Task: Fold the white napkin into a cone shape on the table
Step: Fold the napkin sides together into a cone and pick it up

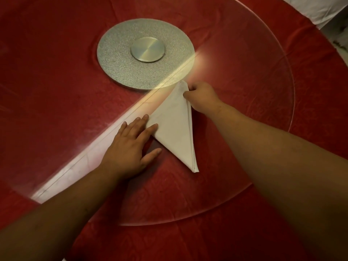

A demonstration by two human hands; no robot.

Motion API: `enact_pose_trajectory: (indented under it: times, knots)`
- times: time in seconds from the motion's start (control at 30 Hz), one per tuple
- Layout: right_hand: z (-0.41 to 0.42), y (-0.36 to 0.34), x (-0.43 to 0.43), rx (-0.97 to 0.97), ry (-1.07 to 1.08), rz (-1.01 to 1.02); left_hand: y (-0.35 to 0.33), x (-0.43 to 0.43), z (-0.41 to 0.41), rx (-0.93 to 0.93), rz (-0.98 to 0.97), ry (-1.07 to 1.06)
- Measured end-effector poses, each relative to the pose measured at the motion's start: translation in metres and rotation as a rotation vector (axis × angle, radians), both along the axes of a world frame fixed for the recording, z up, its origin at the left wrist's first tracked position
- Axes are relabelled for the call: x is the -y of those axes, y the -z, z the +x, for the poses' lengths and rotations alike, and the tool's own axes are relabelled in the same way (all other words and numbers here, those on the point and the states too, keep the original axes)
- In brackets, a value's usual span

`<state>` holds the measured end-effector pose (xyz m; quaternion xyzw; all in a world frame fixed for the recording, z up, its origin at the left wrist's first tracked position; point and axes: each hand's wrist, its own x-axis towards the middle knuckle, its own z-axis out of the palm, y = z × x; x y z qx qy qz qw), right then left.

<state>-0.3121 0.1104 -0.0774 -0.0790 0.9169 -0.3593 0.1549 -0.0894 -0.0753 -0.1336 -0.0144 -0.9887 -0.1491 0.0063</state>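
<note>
The white napkin lies folded into a long triangle on the glass turntable, its sharp tip pointing toward me. My left hand rests flat with fingers spread, the fingertips pressing the napkin's left corner. My right hand pinches the napkin's far top corner between thumb and fingers.
A round clear glass turntable covers the red tablecloth. Its silver disc base with a metal hub sits just beyond the napkin. A bright light streak crosses the glass diagonally. White cloth shows at the top right.
</note>
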Motion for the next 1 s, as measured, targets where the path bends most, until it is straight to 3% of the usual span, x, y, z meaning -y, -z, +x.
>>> enact_pose_trajectory:
  times: [0.2,0.4,0.63,0.87,0.93,1.0]
  knots:
    - [-0.003,-0.001,0.009,-0.083,-0.083,-0.043,-0.001,-0.002,0.0,0.0,0.019,-0.029]
    - [-0.017,-0.006,0.018,-0.003,-0.081,-0.08,0.0,-0.003,0.0,-0.008,0.028,-0.038]
    - [-0.016,-0.006,0.004,0.381,0.084,-0.177,0.002,-0.002,0.0,-0.022,0.037,-0.04]
    - [-0.002,-0.019,-0.047,0.719,-0.046,0.083,-0.003,-0.009,-0.009,-0.079,0.077,-0.143]
    - [-0.001,-0.024,-0.055,0.609,-0.14,0.151,-0.003,-0.01,-0.013,-0.077,0.074,-0.173]
    - [-0.001,-0.026,-0.057,0.362,-0.247,0.187,0.0,-0.012,-0.014,-0.058,0.048,-0.158]
